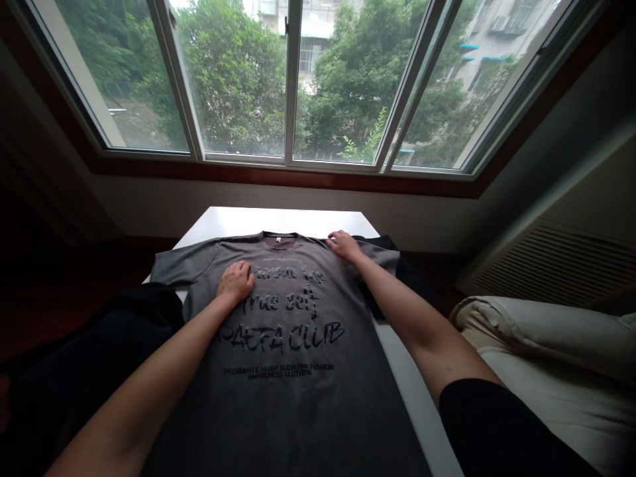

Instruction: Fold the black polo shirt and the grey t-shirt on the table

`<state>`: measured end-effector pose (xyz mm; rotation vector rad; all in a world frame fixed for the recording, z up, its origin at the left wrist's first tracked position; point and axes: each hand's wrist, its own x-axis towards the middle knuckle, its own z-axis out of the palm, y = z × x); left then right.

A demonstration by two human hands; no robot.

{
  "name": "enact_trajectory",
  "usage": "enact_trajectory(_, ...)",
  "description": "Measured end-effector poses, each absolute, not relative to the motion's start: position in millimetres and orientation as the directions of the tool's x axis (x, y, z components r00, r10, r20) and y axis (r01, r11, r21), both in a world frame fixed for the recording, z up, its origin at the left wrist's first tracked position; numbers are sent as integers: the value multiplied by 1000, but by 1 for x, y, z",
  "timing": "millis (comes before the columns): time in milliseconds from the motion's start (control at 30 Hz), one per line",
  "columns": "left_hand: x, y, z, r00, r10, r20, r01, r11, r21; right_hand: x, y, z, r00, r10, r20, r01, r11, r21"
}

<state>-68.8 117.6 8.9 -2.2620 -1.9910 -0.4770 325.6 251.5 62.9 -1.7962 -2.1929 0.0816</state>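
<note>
A grey T-shirt [298,404] with dark lettering lies spread face up on a white table [278,217], its collar toward the window. My left hand [236,281] rests flat on the chest, beside the start of the upper lettering. Near the shoulder seam right of the collar, my right hand [344,246] lies on the cloth with fingers extended. Neither hand grips anything. Both short sleeves stretch outward, and my right forearm crosses over part of the right one.
Dark clothing [144,318] is heaped at the table's left side, and another dark garment [415,281] lies at the right. A pale cushioned seat [551,344] stands at the right. Beyond the table is a window [291,86] above a wall.
</note>
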Motion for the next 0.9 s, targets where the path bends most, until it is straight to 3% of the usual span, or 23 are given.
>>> enact_trajectory(100,-68,124,9,121,959,256,981,-154,115,289,255,35,-268,953,144,918,298,-263)
enact_trajectory(300,-66,165,6,18,970,244,994,-45,104,273,271,-1,-212,977,7,949,208,-238)
enact_trajectory(700,-74,267,-6,38,999,0,981,-38,188,278,297,-8,-178,983,-31,962,168,-216)
enact_trajectory(900,-89,290,-9,-29,1000,-8,982,30,186,281,290,-6,-209,977,-33,959,198,-203)
